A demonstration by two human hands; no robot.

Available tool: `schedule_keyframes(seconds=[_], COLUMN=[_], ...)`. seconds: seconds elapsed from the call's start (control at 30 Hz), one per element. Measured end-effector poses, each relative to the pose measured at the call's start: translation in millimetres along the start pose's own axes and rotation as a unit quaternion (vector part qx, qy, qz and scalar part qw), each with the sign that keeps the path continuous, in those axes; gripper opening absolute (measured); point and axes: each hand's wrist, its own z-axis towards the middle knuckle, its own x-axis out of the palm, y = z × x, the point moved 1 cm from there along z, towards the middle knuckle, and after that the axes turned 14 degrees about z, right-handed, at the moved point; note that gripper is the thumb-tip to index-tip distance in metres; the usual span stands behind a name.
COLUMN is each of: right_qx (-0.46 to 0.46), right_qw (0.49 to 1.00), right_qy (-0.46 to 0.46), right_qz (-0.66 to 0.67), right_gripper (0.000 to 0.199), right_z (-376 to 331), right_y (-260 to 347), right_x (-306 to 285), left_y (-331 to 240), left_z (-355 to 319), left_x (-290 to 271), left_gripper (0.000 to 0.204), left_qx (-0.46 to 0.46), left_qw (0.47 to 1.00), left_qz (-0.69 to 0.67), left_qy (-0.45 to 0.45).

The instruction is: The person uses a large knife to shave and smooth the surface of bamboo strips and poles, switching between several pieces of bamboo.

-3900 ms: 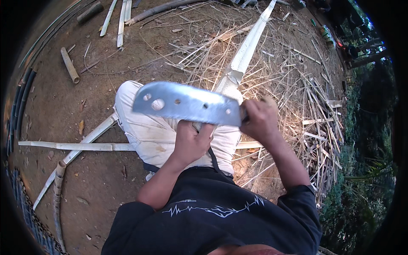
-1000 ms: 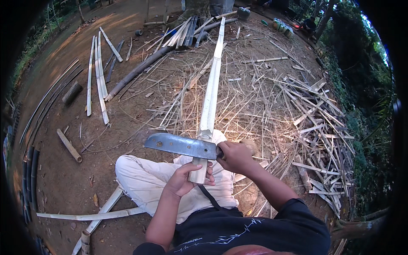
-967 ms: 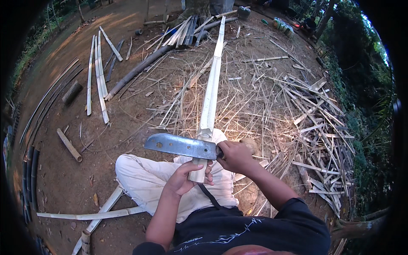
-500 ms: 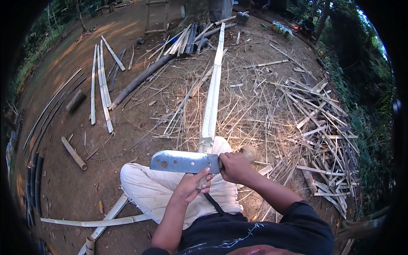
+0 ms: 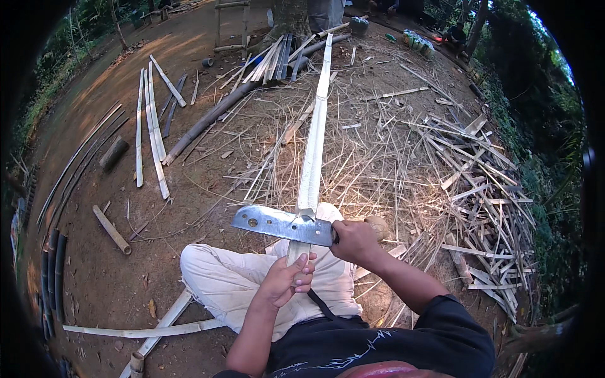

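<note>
A long pale bamboo strip [image 5: 312,157] runs from my lap away over the ground, its far tip near the dark bamboo pole. My left hand [image 5: 285,280] is closed round its near end. In my right hand [image 5: 357,242] is the handle of a cleaver [image 5: 280,225], a wide grey blade with several holes. The blade lies crosswise over the strip and points left, just beyond my left hand. A small curled shaving stands on the strip at the blade's far edge. Most of the cleaver's handle is hidden by my right fingers.
Split bamboo pieces [image 5: 488,208] are heaped on the right, with thin shavings [image 5: 372,170] strewn ahead. Pale strips [image 5: 153,126] and a dark bamboo pole [image 5: 211,120] lie ahead left. Two crossed strips [image 5: 151,331] rest beside my left knee. A ladder [image 5: 232,25] stands far back.
My right hand has pushed the cleaver forward along the strip, away from my left hand, and its blade is now more slanted. My left hand keeps its hold.
</note>
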Motion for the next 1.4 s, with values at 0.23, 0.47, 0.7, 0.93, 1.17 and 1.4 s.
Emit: schedule_keyframes(seconds=[0.23, 0.47, 0.7, 0.93, 1.17, 1.4], right_qx=[0.088, 0.135, 0.155, 0.191, 0.038, 0.041], right_qw=[0.992, 0.971, 0.962, 0.931, 0.992, 0.999], right_qy=[0.035, 0.082, 0.092, 0.150, 0.076, 0.011], right_qz=[0.087, 0.179, 0.204, 0.272, 0.090, 0.013], right_gripper=[0.022, 0.025, 0.027, 0.028, 0.025, 0.021], right_z=[-13.1, -13.6, -7.5, -3.9, -17.1, -1.3], right_y=[-1.0, -3.6, 2.0, -14.1, 12.8, -27.6], right_x=[6.6, 5.6, 0.9, 16.3, 4.7, 15.0], left_y=[4.5, 9.8, 8.6, 7.7, 9.8, 15.2], left_z=[1.4, -0.1, -0.8, -1.9, -1.0, 13.0], left_x=[6.2, 0.1, -0.9, -1.7, -10.2, -2.4], left_gripper=[0.028, 0.024, 0.022, 0.021, 0.017, 0.016], left_qx=[-0.006, -0.027, -0.021, -0.021, -0.003, -0.004], left_qw=[0.997, 0.999, 0.999, 0.999, 1.000, 1.000], left_qz=[0.064, 0.025, 0.021, 0.024, -0.019, -0.021], left_qy=[-0.032, -0.011, -0.016, -0.033, -0.006, -0.020])
